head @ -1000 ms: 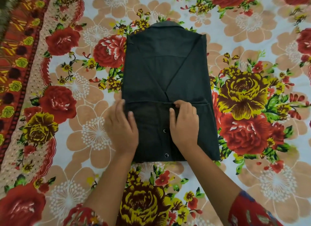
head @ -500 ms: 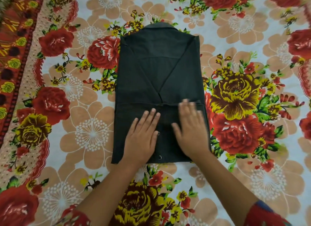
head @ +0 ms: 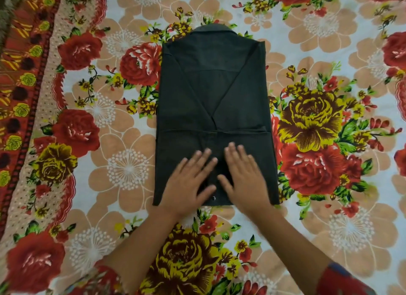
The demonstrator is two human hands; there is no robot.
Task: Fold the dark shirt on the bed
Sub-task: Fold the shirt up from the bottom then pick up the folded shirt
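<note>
The dark shirt [head: 211, 92] lies flat in the middle of the bed, collar at the far end. Both sleeves are folded inward and the bottom hem is folded up into a band across its lower part. My left hand [head: 186, 182] lies flat on that lower band, fingers straight and spread. Beside it, my right hand [head: 246, 178] presses flat on the same band, fingers straight. The two hands sit close together near the near edge of the shirt, where a metal snap shows between them.
The bed [head: 329, 228] is covered by a floral sheet with red and yellow roses. A red patterned border [head: 24, 79] runs down the left side. Bare sheet surrounds the shirt on all sides.
My right hand left the fold edge it pinched and flattened. Both hands slid along the folded band toward me and closer together.
</note>
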